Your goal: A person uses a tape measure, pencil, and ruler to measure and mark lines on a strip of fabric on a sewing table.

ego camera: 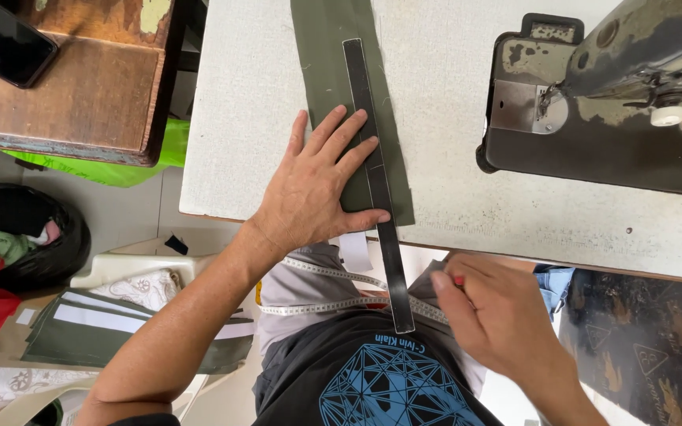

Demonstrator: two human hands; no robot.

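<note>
1. Head view: left hand [313, 185] lies flat, fingers spread, pressing a dark metal ruler [374, 166] onto a strip of olive-green fabric [327, 87]; nothing is gripped.
2. Ruler and fabric lie lengthwise on the white table [238, 118]; the ruler's near end overhangs the table edge, toward the right hand.
3. Right hand [495, 315], below the table edge, is clenched around a small red-tipped marking tool [459, 279], just beside the ruler's near end.
4. A measuring tape [317, 272] hangs between the two hands.
5. A sewing machine [617, 95] stands beyond the right hand, well apart.
</note>
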